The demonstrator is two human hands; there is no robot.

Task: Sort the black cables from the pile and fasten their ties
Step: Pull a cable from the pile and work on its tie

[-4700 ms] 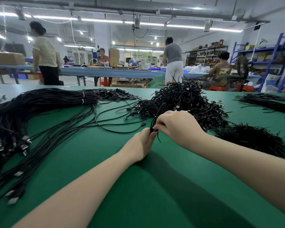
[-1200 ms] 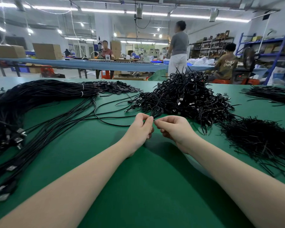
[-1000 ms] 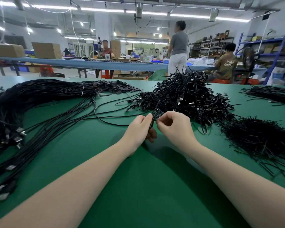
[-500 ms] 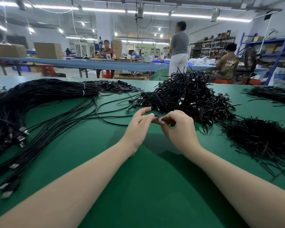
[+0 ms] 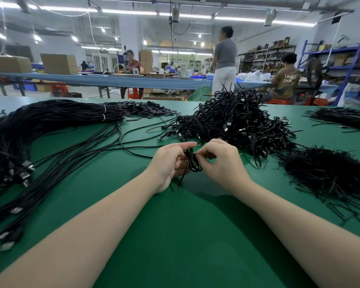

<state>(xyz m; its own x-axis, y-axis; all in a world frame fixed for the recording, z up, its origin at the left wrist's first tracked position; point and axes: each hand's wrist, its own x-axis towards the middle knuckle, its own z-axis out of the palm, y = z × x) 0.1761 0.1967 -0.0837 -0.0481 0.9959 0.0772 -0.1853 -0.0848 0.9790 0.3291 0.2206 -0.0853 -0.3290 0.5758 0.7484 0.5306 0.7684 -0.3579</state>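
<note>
Coiled black cable (image 5: 192, 163) pinched between left hand (image 5: 170, 163) and right hand (image 5: 222, 161), mid green counter (image 5: 175, 235); tangled cable pile (image 5: 233, 123) toward far edge.

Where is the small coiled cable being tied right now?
In the head view, the coiled cable sits at centre, pinched between the left hand and right hand, just in front of the tangled cable pile.
</note>
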